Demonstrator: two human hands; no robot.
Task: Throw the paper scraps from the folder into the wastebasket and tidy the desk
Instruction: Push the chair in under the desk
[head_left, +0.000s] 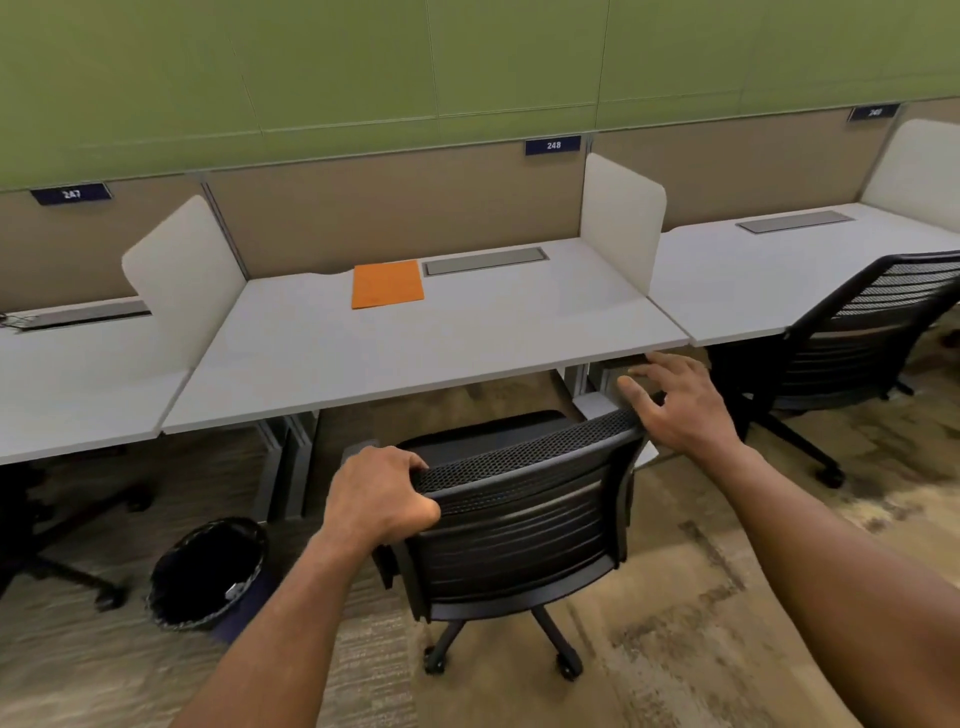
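While the left hand (382, 501) has its fingers (410, 462) curled tight over the chair (519, 519) back's top edge, the right hand (675, 410) hovers with fingers spread at the other corner.

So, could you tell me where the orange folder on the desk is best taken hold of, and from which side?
Probably its near short edge. The orange folder lies flat and closed at the back of the desk, beside the cable tray, so a hand reaching over from the front could slide fingers under that edge and pinch it.
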